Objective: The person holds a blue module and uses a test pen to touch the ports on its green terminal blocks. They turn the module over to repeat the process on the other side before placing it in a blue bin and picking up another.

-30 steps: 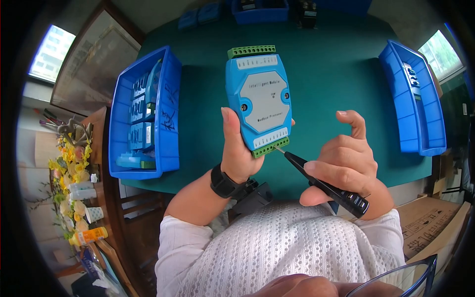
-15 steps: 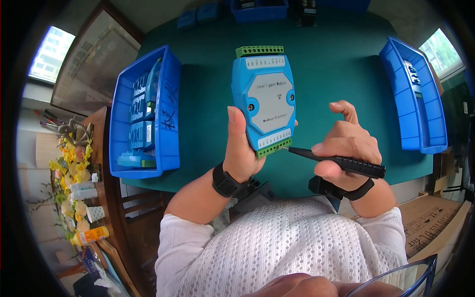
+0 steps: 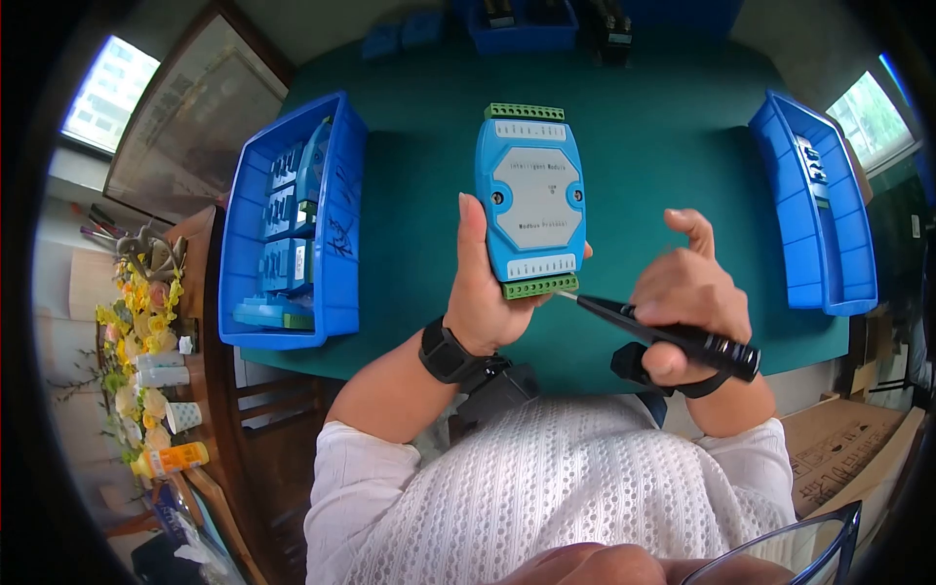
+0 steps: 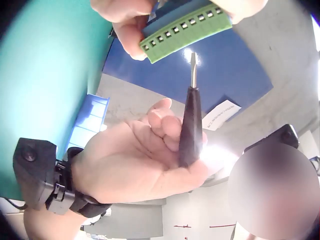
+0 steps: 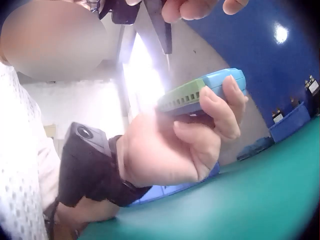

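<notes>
A blue module (image 3: pixel 532 200) with green terminal strips at both ends is held upright by the left hand (image 3: pixel 485 297), its thumb along the left edge. The right hand (image 3: pixel 694 302) grips a black screwdriver (image 3: pixel 673 331), index finger raised. In the head view the metal tip is beside the right end of the lower terminal strip (image 3: pixel 539 288). The left wrist view shows the screwdriver (image 4: pixel 191 125) in the right hand (image 4: pixel 145 160), its flat tip a little apart from the green strip (image 4: pixel 186 31). In the right wrist view the left hand's fingers curl round the module (image 5: pixel 225 79).
On the green table (image 3: pixel 419 117) stands a blue bin (image 3: pixel 341 224) of blue modules at left. Another blue bin (image 3: pixel 829 244) with a few parts is at right. A blue bin (image 3: pixel 526 39) and dark devices (image 3: pixel 612 34) lie at the far edge.
The module has shifted right and turned more upright in the left hand. The screwdriver's handle swung up, then tilted down slightly, and its tip moved right with the module.
</notes>
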